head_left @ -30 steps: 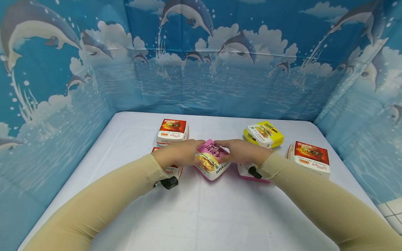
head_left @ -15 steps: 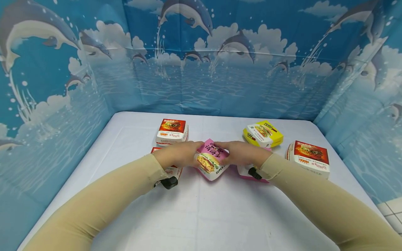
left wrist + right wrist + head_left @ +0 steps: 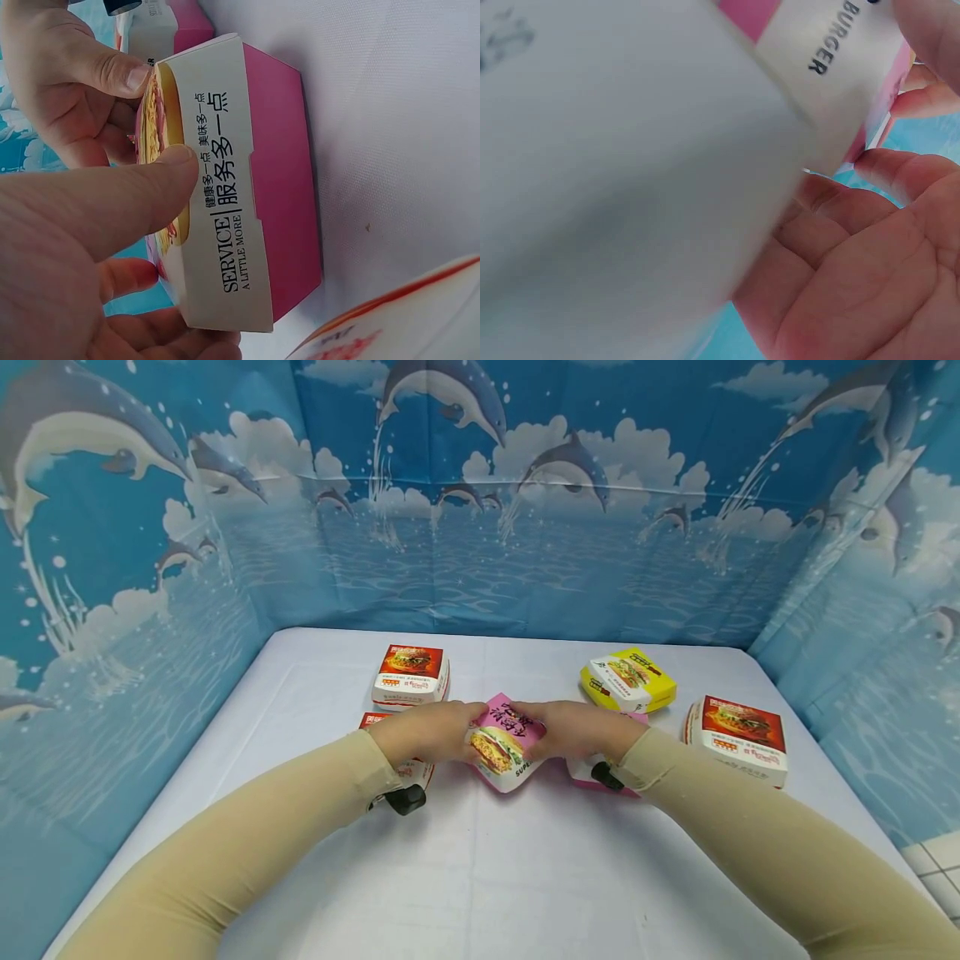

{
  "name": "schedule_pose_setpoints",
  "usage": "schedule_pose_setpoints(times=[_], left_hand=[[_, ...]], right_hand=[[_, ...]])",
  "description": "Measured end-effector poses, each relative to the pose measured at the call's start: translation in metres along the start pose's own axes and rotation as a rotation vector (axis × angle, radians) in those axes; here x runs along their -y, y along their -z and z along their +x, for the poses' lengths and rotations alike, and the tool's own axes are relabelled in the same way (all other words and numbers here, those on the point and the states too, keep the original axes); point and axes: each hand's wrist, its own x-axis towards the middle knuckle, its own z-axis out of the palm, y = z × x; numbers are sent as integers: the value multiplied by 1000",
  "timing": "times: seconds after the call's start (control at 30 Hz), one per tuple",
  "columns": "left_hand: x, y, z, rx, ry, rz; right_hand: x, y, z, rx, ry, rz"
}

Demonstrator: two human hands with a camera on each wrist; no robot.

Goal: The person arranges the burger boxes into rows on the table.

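A pink and white burger box (image 3: 504, 750) sits mid-table, one corner towards me, its lid printed with a burger. My left hand (image 3: 437, 732) holds its left side; in the left wrist view, the thumb (image 3: 178, 166) presses on the white and burger-printed lid edge while the fingers reach round the far side. From the right, my right hand (image 3: 576, 728) holds the box, its thumb (image 3: 124, 75) at the lid's edge. In the right wrist view, the fingers of the right hand (image 3: 855, 270) curve under the corner near the "BURGER" print. The lid appears shut.
Two red and white burger boxes stand on the left, one behind (image 3: 410, 675) and one partly under my left wrist (image 3: 415, 772). A second pink box (image 3: 583, 770) lies beneath my right wrist. Behind it is a yellow box (image 3: 628, 681); another red box (image 3: 737, 739) stands far right.
Both hands stay on the pink burger box, and their fingers close in slightly over its lid. The other boxes keep their places.
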Motion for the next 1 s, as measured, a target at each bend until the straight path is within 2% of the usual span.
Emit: schedule_pose_setpoints(times=[0.43, 0.77, 1.0], left_hand=[[-4, -3, 1, -4, -3, -5], [-7, -6, 6, 8, 36, 7], [-12, -5, 4, 8, 44, 22]], right_hand=[[0, -5, -1, -22, 4, 4], [0, -5, -1, -18, 0, 8], [1, -7, -1, -34, 0, -8]])
